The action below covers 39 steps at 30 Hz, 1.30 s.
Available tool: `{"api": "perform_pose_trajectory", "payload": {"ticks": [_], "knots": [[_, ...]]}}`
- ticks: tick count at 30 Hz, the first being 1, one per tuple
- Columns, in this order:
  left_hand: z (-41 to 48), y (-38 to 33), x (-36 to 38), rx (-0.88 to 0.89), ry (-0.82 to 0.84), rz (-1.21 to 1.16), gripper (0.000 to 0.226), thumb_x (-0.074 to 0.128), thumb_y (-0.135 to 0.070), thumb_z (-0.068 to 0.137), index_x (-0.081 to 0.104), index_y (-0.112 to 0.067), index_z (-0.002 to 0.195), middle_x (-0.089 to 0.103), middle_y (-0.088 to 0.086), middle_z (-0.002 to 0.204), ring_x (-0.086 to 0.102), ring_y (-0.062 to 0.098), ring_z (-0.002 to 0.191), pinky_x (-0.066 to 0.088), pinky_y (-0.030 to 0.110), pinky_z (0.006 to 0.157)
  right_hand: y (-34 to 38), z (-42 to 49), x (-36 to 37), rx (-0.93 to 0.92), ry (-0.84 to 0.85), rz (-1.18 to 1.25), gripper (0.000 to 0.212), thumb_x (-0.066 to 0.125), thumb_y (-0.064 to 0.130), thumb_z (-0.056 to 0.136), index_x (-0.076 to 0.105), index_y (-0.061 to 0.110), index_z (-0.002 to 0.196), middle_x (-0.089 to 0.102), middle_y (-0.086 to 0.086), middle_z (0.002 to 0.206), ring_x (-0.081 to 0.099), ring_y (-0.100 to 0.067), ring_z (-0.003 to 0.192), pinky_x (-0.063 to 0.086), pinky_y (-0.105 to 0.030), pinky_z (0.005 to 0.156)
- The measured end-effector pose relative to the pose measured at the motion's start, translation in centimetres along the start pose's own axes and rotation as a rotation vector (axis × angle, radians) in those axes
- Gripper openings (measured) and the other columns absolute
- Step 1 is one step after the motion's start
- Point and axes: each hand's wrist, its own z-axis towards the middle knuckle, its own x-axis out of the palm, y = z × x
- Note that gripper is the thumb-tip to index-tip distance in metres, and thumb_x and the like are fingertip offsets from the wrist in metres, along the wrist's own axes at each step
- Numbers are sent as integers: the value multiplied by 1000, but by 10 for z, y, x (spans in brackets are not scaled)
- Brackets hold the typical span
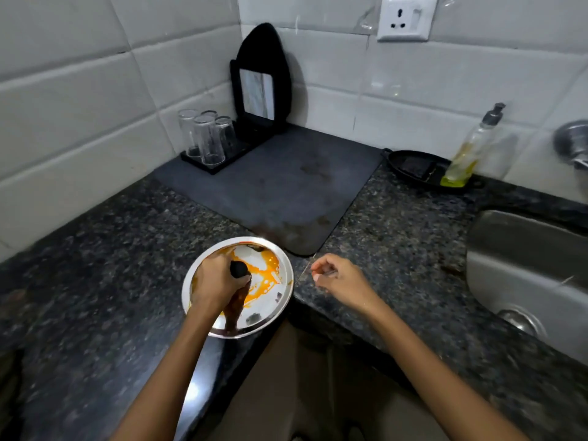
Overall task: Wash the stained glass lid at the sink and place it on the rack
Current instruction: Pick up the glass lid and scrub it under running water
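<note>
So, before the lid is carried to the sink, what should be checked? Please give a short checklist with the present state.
1. Left hand grips the knob of the glass lid: ok.
2. Right hand free: ok.
3. Counter path to the sink clear: ok.
4. Sink basin empty: cannot tell, partly out of view.
5. Soap bottle within reach: ok.
6. Tap running: cannot tell.

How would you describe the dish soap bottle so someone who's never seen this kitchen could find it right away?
Start at the steel sink on the right and look along the tiled wall behind its left end. A black tray sits there, and the soap bottle stands at its right end. It is clear plastic with a grey pump and yellow liquid.
</note>
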Motion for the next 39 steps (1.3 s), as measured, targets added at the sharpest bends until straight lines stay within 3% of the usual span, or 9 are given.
{"api": "perform_pose_trajectory", "payload": {"ticks": [12, 18, 23, 27, 31, 33, 35, 37, 39], "knots": [[-25, -151, -17, 108, -97, -120, 36, 74, -38, 66, 72, -4, 77, 71, 23, 79, 66, 37, 80, 41, 32, 63, -65, -25, -117, 133, -212, 80, 28, 62, 7, 80, 53, 31, 69, 58, 2, 74, 59, -22, 81, 47, -36, 77], [-40, -279, 40, 42, 253, -611, 29, 71, -38, 73, 73, -9, 71, 63, -10, 43, 55, -6, 40, 39, 9, 42, -114, -58, -224, 203, -336, 127, 22, 62, 6, 81, 57, 27, 75, 59, 7, 71, 59, -18, 77, 45, -30, 73], [-59, -382, 89, -203, 576, -1012, 34, 50, -9, 90, 56, -6, 57, 54, -5, 28, 50, 2, 26, 42, 13, 32, -158, -78, -304, 309, -431, 202, 15, 59, 13, 84, 59, 23, 94, 60, -1, 97, 59, -24, 97, 49, -39, 82], [-83, -442, 115, -307, 756, -1260, 39, 37, -4, 94, 59, -10, 62, 59, -2, 34, 55, 4, 31, 48, 14, 37, -190, -93, -351, 446, -473, 229, 39, 57, 21, 86, 48, 12, 123, 56, -5, 114, 57, -24, 106, 51, -41, 90], [-100, -478, 125, -460, 822, -1437, 31, 28, -10, 99, 57, -3, 89, 56, 2, 30, 54, 5, 26, 51, 10, 58, -204, -111, -381, 459, -425, 638, 26, 49, 26, 92, 56, 9, 111, 63, -5, 92, 60, -16, 76, 49, -25, 61], [-101, -491, 133, -466, 740, -1374, 34, 22, -7, 100, 55, -1, 105, 48, 1, 21, 45, 1, 19, 42, 7, 38, -210, -117, -393, 425, -403, 924, 21, 47, 27, 93, 62, 12, 96, 67, -3, 77, 64, -15, 64, 53, -26, 54], [-103, -503, 134, -427, 766, -1372, 45, 19, -5, 100, 59, -6, 78, 58, 10, 31, 43, 1, 17, 40, 10, 31, -213, -120, -402, 375, -441, 1150, 21, 48, 21, 92, 64, 9, 91, 73, -5, 70, 69, -16, 61, 58, -28, 53], [-104, -512, 135, -374, 890, -1396, 45, 35, 7, 93, 54, -9, 55, 65, 37, 61, 46, 3, 19, 48, 4, 54, -214, -121, -411, 345, -569, 1247, 20, 46, 12, 92, 63, 4, 86, 74, -6, 63, 70, -16, 58, 59, -28, 52], [-98, -513, 140, -382, 997, -1368, 24, 67, 5, 75, 56, -5, 56, 63, 25, 55, 60, 11, 38, 55, 14, 76, -216, -125, -417, 332, -705, 1204, 23, 43, 5, 92, 61, 2, 79, 72, -4, 55, 68, -13, 51, 58, -25, 49]]}}
